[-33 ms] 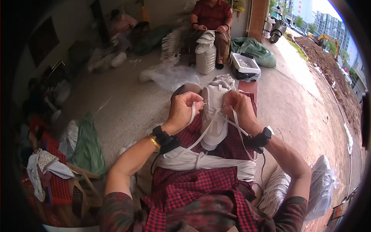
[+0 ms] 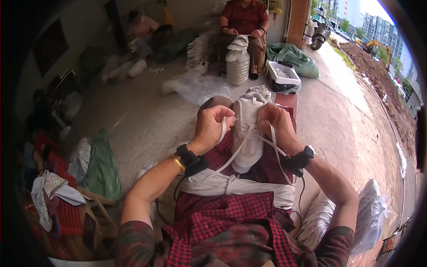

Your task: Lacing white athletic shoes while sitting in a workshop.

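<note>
One green sack [image 2: 103, 167] sits at left as a person's left hand [image 2: 210, 128] pinches a white lace [image 2: 223, 130], thumb and forefinger together, beside a pale shoe [image 2: 248, 151] lying toe-inward on the lap; the right hand [image 2: 280, 127] curls closed on lace, fingertips partly hidden; clear plastic bags [image 2: 370, 218] rest farther right.

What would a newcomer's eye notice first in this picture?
Most likely the pale shoe near the middle, toe toward the wearer, with the left hand and right hand pinching its white laces at either side. Next comes the red-and-black checked cloth below it, under a white tied bundle. Far off at upper right, a yellow excavator stands out.
</note>
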Available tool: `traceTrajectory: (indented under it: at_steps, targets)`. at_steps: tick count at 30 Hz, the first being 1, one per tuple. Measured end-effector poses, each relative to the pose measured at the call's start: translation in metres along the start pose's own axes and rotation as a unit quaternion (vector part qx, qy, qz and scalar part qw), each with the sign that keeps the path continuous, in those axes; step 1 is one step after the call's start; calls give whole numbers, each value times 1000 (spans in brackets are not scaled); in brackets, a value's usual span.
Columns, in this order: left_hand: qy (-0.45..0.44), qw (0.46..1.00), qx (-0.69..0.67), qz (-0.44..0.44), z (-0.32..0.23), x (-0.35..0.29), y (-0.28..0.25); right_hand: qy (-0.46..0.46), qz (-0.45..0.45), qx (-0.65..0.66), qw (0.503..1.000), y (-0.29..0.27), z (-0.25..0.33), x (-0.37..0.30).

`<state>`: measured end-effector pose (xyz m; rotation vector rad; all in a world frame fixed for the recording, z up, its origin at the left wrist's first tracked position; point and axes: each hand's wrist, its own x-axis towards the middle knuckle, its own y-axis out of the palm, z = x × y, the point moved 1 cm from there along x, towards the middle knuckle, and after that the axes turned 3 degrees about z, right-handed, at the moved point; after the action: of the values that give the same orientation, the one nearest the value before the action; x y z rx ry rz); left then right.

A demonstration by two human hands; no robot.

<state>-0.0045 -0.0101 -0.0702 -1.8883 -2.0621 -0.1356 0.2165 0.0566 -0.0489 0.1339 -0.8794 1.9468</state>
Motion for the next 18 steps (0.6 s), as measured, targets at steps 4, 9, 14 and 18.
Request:
traceTrajectory:
  at_steps: [4,9,14,18]
  targets:
    - [13,998,62,4,2,1,-1,33,52,39,997,-9,-4,-1]
    - [32,996,82,5,1,1,0,22,51,86,995,-9,-13,-2]
    - [102,984,143,-31,6,3,13,10,54,94,994,-10,-11,-2]
    - [85,973,210,35,-17,8,15,-51,83,-22,995,-18,-3,0]
